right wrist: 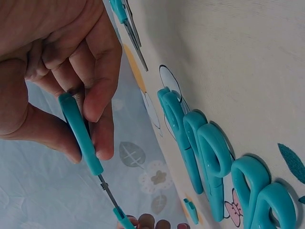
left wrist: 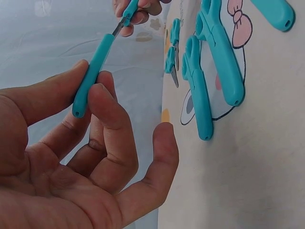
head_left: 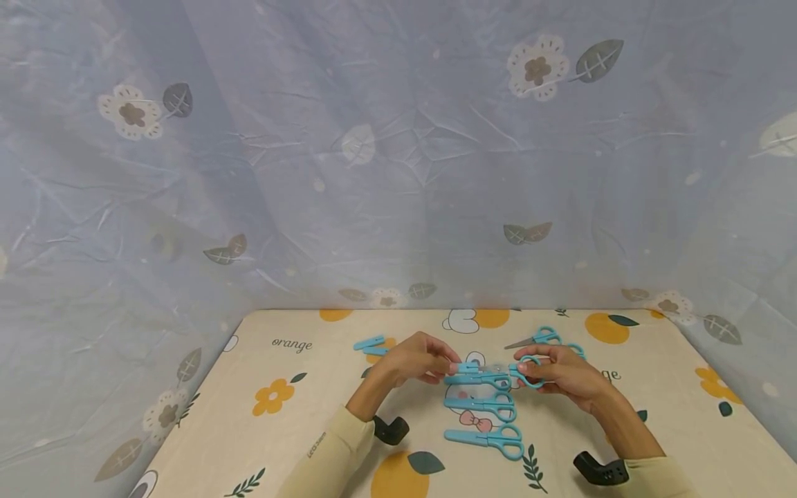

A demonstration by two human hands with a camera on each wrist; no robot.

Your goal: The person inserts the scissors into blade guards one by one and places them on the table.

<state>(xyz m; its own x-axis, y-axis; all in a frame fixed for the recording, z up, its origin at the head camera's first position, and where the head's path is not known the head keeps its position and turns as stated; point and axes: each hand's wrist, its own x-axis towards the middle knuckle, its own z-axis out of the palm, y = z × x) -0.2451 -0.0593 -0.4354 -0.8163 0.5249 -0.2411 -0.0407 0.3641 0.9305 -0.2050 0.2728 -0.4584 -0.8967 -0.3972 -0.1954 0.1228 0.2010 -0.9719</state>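
My left hand (head_left: 426,356) pinches a turquoise blade cover (left wrist: 95,71) between thumb and fingers. My right hand (head_left: 569,373) grips the turquoise handles of a pair of scissors (right wrist: 81,133), with the blades pointing left. A bare stretch of blade shows between the handles and the cover, its tip end at the cover's mouth. Just below both hands, in the head view, lie three covered scissors in a column: the top pair (head_left: 476,379), the middle pair (head_left: 479,403) and the bottom pair (head_left: 482,437).
Behind my right hand lie uncovered scissors (head_left: 544,335), blades leftward, with another turquoise handle (head_left: 575,351) partly hidden by the hand. Two loose blade covers (head_left: 369,342) lie beyond my left hand. A patterned cloth (head_left: 324,401) covers the table; a pale curtain (head_left: 423,207) hangs behind it.
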